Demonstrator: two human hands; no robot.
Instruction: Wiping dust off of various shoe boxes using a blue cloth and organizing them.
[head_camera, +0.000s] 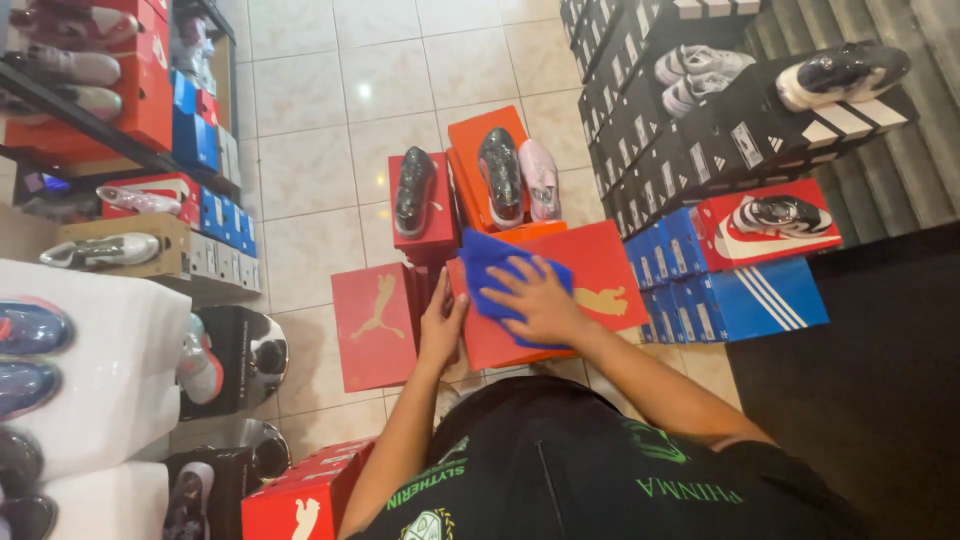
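Observation:
My right hand (540, 298) presses a blue cloth (497, 262) flat onto the lid of a red shoe box (590, 270) in front of me. My left hand (442, 325) grips the left edge of that box, fingers wrapped over its side. A second red box (375, 325) stands just left of it. Behind them, dark and pink shoes (503, 175) rest on other red and orange boxes (425, 215).
Stacks of black boxes (690, 150) and blue boxes (740, 300) with shoes on top rise at the right. Shelves with shoes and boxes (120, 130) line the left, beside white boxes (110, 360). Beige floor tiles (310, 170) lie between.

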